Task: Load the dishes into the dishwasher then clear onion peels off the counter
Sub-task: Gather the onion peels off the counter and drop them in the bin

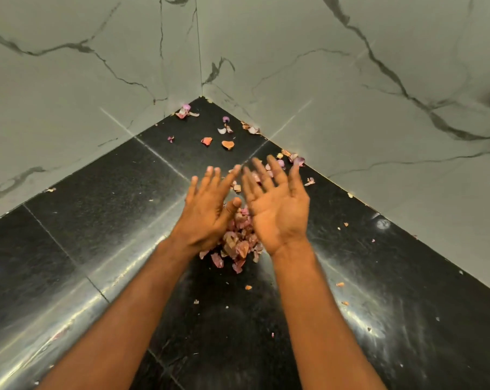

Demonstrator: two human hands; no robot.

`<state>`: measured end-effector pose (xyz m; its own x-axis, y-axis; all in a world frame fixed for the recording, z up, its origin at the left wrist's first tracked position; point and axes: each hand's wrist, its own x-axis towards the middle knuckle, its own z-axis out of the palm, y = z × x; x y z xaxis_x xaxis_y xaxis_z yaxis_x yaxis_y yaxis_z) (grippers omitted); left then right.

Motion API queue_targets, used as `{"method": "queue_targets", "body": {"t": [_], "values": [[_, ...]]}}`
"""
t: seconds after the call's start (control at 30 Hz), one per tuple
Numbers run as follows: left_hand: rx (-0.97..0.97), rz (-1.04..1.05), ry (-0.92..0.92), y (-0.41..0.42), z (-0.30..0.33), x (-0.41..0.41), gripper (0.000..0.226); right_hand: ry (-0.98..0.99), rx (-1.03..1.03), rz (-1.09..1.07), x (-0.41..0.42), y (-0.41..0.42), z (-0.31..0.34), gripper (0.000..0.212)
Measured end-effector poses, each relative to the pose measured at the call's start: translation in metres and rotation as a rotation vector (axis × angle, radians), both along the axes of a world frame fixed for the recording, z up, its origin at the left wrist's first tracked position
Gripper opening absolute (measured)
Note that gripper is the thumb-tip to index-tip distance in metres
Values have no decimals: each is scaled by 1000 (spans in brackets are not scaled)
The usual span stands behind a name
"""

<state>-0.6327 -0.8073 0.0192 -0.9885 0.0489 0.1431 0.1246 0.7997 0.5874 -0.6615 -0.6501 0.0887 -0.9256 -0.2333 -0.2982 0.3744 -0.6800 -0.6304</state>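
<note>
My left hand's fingers (210,178) are straight and spread, gripping nothing, and my right hand's fingers (274,170) are likewise straight and fanned, somewhat blurred at the tips. The left hand (207,218) shows its back to me with the thumb toward the middle; the right hand (277,215) is turned palm up and inward. Whether either hand touches the counter I cannot tell.

Between the two hands lies a heap of onion peels (239,243), pink and tan, gathered on the black stone counter (97,220) just in front of my wrists. I see loose peels (228,144) scattered beyond the fingertips toward the corner, some lying right against the grey marbled wall (350,94) on the right and a few near the left wall. Small flecks of peel (340,284) lie nearer to me, right of my right forearm.
</note>
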Motion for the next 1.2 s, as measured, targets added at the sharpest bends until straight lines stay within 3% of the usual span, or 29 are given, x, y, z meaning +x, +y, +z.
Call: {"method": "queue_targets", "body": {"t": [0.07,0.17,0.3,0.47,0.5,0.57,0.63,0.7,0.77,0.83,0.93,1.0,1.13,1.2], "values": [[-17,134,-110,-20,-19,-7,83,78,242,-20,-16,10,-9,46],[148,230,-127,-38,-42,-4,79,204,779,14,-38,8,-25,30],[301,273,25,-40,-46,4,50,413,1244,82,-79,6,-54,44],[311,317,38,-36,-41,2,45,658,1653,486,-124,14,-103,64],[303,325,42,-35,-41,2,43,686,1642,531,-123,16,-110,62],[276,330,44,-33,-42,2,42,671,1427,466,-111,18,-110,55],[253,331,53,-32,-43,2,42,468,1032,241,-99,20,-110,55],[243,332,56,-32,-44,1,42,389,864,7,-97,24,-110,58],[233,334,49,-32,-46,1,41,425,1012,-177,-110,32,-113,47],[226,335,50,-32,-48,1,41,495,1213,-198,-134,44,-114,37],[221,339,53,-34,-50,-1,43,597,1559,112,-160,57,-120,49],[216,345,48,-34,-52,-1,45,621,1558,161,-161,62,-121,46],[209,345,57,-35,-53,-2,46,441,1294,-413,-145,61,-127,32],[207,347,56,-35,-54,-2,46,437,1390,-530,-142,60,-130,31]]}}
